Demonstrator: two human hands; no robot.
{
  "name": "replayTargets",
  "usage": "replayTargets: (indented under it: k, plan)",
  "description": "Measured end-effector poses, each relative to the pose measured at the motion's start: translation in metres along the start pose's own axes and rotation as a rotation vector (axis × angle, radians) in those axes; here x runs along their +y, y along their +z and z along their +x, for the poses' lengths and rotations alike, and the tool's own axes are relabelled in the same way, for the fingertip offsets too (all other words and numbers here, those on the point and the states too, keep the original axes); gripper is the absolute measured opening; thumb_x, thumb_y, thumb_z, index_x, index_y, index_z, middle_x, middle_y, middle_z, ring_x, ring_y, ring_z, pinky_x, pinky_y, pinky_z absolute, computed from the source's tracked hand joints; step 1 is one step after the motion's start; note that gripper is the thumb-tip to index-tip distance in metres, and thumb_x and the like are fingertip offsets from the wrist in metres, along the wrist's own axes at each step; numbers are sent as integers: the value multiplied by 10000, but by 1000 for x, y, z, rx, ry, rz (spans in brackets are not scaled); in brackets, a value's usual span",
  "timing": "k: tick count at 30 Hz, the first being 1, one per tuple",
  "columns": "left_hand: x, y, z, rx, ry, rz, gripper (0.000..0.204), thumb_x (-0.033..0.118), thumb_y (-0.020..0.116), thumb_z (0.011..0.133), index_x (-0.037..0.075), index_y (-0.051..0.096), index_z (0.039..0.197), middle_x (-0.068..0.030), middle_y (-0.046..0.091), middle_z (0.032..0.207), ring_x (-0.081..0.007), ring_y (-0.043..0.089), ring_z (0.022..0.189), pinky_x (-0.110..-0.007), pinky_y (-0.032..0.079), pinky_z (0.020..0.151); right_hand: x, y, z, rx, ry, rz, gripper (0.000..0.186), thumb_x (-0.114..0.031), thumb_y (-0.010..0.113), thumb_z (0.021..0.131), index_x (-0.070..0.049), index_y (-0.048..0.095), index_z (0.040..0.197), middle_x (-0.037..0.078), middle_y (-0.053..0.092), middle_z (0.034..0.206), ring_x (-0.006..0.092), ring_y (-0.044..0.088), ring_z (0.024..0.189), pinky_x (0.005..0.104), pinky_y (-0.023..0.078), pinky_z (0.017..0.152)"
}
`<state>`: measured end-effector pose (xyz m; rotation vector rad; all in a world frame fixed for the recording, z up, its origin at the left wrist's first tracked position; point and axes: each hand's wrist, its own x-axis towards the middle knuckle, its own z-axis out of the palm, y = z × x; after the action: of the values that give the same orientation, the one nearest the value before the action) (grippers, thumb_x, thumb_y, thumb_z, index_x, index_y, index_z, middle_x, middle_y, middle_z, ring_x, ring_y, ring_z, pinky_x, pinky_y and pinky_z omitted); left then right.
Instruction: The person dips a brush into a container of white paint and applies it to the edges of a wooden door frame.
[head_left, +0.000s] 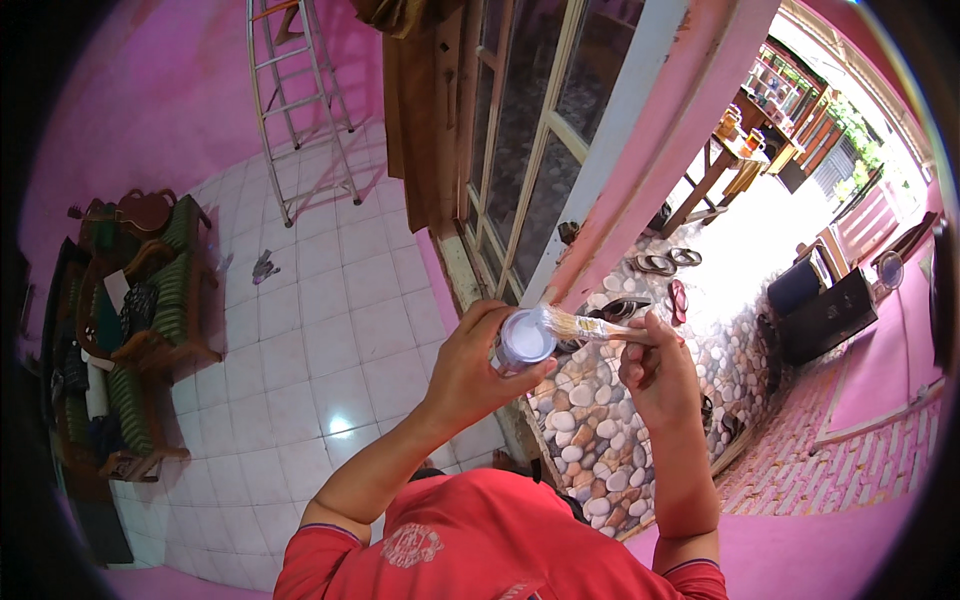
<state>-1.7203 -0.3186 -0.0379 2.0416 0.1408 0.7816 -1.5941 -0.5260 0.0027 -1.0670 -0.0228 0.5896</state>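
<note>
Red shirt (470, 545) nearest, right fingers (656, 338) pinch a crosswise brush (592, 327), bristles (562, 322) pointing left at the cup (504, 341) left fingers (482, 319) clasp.

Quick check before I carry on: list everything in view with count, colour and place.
Small round paint container: 1, whitish, centre
Wooden-handled paintbrush: 1, tan, centre
Metal ladder: 1, silver, upper left
Cushioned wooden seats: count unclear, green-striped, far left
Guitar: 1, brown, atop seats
Crumpled scrap: 1, grey, on white floor tiles
Hanging curtain: 1, brown, top centre
Glass-paned frame: 1, cream, top centre
Sandals: several, dark and red, on pebble-patterned floor
Wooden table: 1, brown, upper right
Walls: several, pink, both sides
Short-sleeved shirt: 1, red, bottom
Left hand: 1, bare, around container
Right hand: 1, bare, on paintbrush
</note>
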Motion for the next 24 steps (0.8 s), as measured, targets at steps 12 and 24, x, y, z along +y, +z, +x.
replayTargets:
  k: [12, 24]
  plan:
    - [-8, 1, -4, 1, -46, 7, 570, 307, 908, 747, 10, 656, 1164, -105, 611, 1120, -248, 632, 988, -342, 510, 816, -52, 43, -5, 189, -763, -416, 262, -213, 686, 1012, 32, 667, 920, 99, 660, 666, 166, 614, 466, 265, 482, 446]
    - [-21, -12, -28, 12, -69, 49, 567, 309, 909, 751, 24, 665, 1175, -106, 618, 1164, -254, 671, 995, -352, 560, 813, -29, 54, 15, 227, -816, -608, 239, -162, 749, 973, 26, 685, 841, 76, 670, 617, 104, 641, 513, 241, 486, 472]
